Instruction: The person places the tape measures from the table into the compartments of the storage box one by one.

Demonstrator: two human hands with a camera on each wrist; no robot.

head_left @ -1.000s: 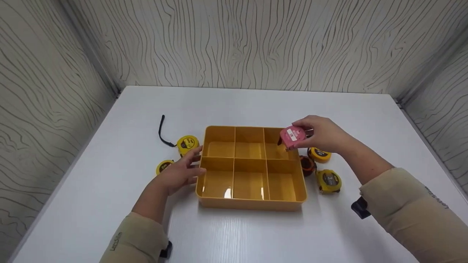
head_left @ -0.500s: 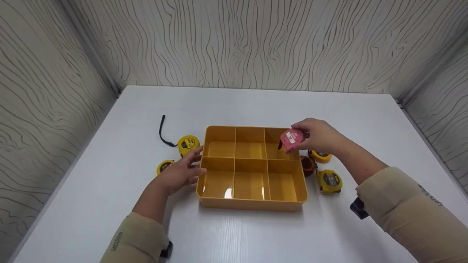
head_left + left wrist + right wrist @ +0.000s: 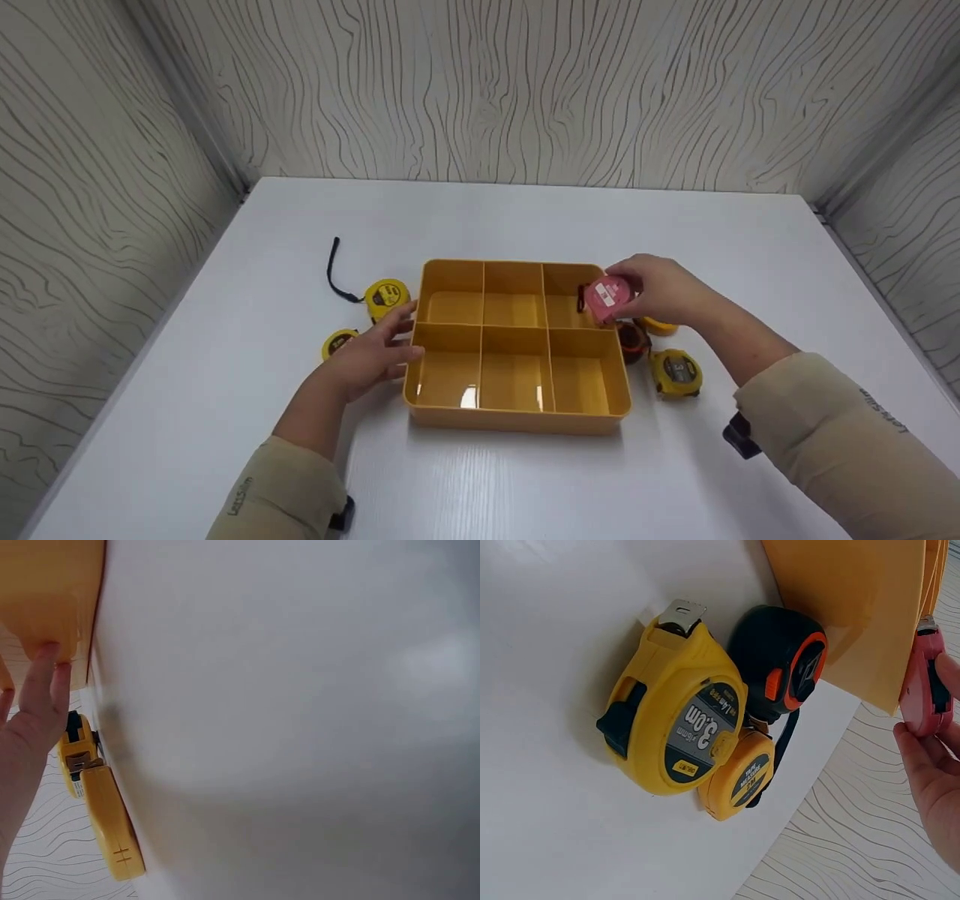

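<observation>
My right hand (image 3: 660, 289) pinches a pink tape measure (image 3: 607, 298) with a white label and a dark strap. It is over the back right compartment of an orange six-compartment box (image 3: 517, 421), at the right rim. In the right wrist view, thumb and fingers hold the pink case (image 3: 925, 682) by its sides, beside the box's wall (image 3: 855, 615). My left hand (image 3: 367, 358) rests against the box's left side, its fingertips touching the outer wall (image 3: 45, 607) in the left wrist view. The compartments show no objects lying in them.
Left of the box lie two yellow tape measures (image 3: 387, 294), one with a black strap (image 3: 330, 266). To its right are a yellow tape measure (image 3: 676, 373), a black and orange one (image 3: 776, 660) and an orange-yellow one (image 3: 739, 774). A patterned wall (image 3: 480, 90) stands behind.
My right hand has lowered the pink tape measure and shifted it slightly right, toward the right rim of the back right compartment. My left hand has stayed at the box's left side.
</observation>
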